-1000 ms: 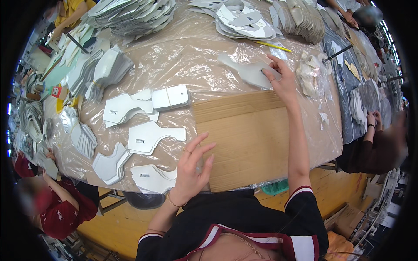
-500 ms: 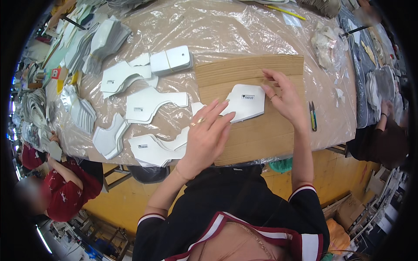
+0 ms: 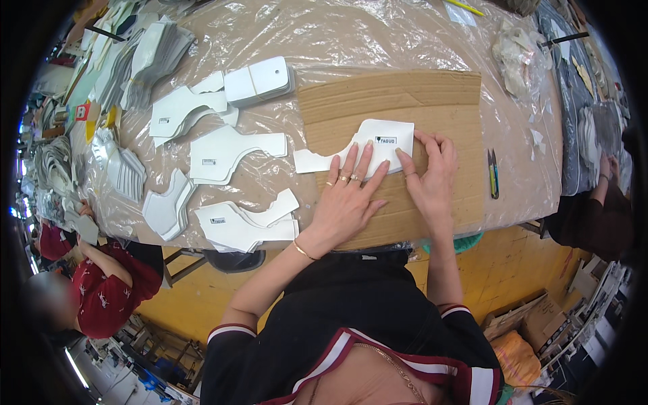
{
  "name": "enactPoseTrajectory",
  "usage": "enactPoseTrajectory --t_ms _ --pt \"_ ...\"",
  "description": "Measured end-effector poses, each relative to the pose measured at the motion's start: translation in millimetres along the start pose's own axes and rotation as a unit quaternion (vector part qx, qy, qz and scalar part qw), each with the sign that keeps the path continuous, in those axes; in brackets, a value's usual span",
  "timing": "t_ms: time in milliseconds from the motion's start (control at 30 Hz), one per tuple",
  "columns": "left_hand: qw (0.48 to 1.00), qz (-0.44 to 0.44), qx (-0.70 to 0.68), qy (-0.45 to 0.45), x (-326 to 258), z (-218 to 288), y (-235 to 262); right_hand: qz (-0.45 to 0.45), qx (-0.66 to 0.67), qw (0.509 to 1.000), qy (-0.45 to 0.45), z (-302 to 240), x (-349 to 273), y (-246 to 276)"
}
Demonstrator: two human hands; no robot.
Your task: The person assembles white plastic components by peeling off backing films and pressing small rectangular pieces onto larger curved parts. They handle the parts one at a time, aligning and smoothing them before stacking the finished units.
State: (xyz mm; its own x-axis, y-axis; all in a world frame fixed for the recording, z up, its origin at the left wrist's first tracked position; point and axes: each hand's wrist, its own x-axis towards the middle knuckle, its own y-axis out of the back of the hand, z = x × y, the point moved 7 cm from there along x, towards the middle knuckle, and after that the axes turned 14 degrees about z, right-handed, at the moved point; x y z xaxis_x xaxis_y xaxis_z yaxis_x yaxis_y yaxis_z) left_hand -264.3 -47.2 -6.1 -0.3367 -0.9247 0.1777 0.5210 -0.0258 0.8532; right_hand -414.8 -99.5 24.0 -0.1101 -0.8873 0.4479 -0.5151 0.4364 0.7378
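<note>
A white cut-out piece (image 3: pixel 378 135) with a small label lies flat on a brown cardboard sheet (image 3: pixel 439 101). My left hand (image 3: pixel 345 196) presses down on its lower edge with spread fingers. My right hand (image 3: pixel 432 177) rests at the piece's right lower corner, fingertips touching its edge. Both hands lie flat and grip nothing.
Stacks of similar white pieces (image 3: pixel 229 156) lie to the left on clear plastic sheeting (image 3: pixel 324 34). Small snips (image 3: pixel 493 174) lie right of the cardboard. A person in red (image 3: pixel 101 283) sits at lower left, and another person's hand (image 3: pixel 604 169) is at the right edge.
My right hand brought a white piece from the far side onto the cardboard. My left hand moved from the left stacks onto it, and both now hold it flat.
</note>
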Motion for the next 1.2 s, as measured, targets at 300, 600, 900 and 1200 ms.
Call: enactPoseTrajectory --t_ms 300,600,900,1200 --pt "0.986 0.088 -0.133 0.045 8 -3 22 -0.049 0.348 0.886 -0.304 18 -3 -18" --pt "0.944 0.17 -0.271 0.083 14 14 49 -0.048 0.367 0.864 -0.341 12 -7 -12" --pt "0.71 0.094 -0.592 0.368 -2 -23 64 -0.107 0.229 0.965 0.063 -82 -1 34" --pt "0.885 0.161 -0.401 0.172 20 4 64 -0.121 0.32 0.883 -0.321 -10 -17 2"
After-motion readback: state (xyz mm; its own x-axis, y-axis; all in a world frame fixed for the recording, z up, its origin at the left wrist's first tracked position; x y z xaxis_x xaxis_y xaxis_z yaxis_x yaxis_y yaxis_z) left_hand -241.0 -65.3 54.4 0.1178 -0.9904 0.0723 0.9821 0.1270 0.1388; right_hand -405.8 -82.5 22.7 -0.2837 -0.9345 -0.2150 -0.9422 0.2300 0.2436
